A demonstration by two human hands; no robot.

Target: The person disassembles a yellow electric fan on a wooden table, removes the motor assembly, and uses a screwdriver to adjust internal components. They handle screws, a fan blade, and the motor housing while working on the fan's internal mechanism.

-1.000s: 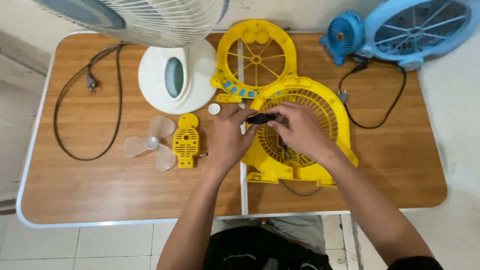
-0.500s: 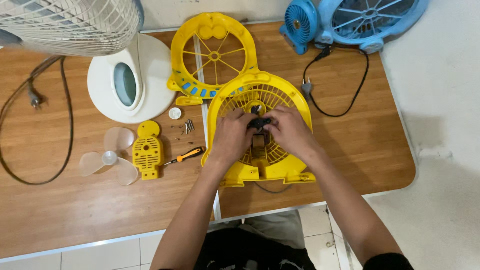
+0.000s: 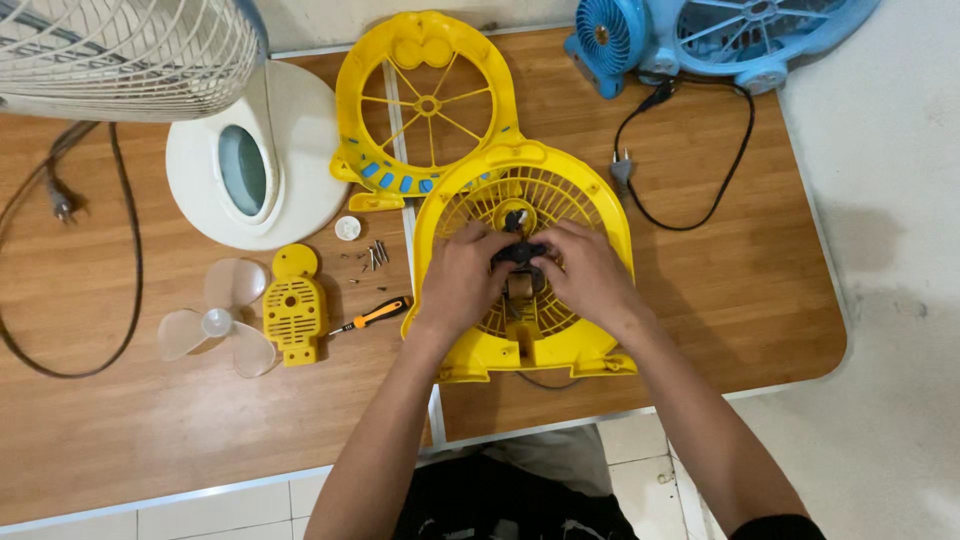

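Lying flat near the front edge of the wooden counter (image 3: 760, 300), a yellow fan housing (image 3: 590, 215) with a round grille is worked on by both hands. A small black motor part (image 3: 518, 252) is seen at the middle of the grille, and it is pinched from both sides: the left hand (image 3: 462, 280) is curled on its left with the fingertips closed on it, and the right hand (image 3: 588, 275) is curled on its right, the fingers likewise pressed against it. Just below the black part a brownish piece is glimpsed between the hands; what it is cannot be told.

Behind the housing, touching its upper left rim, a second yellow frame (image 3: 425, 100) with thin spokes and blue tabs is laid. To the left of that frame a white round base (image 3: 290, 150) with an oval window is set, and above it the white wire cage (image 3: 120, 50) of a larger fan is partly seen. Near the left hand, well clear of the housing, a small screwdriver (image 3: 372, 316) with an orange and black handle is placed, with a few loose screws (image 3: 376, 255) and a white cap (image 3: 347, 228) beyond it. Further left a yellow slotted cover (image 3: 293, 306) and a clear three-blade propeller (image 3: 218, 322) are laid side by side. A black cord with a plug (image 3: 622, 172) is run from a blue fan (image 3: 700, 35) at the back right corner.
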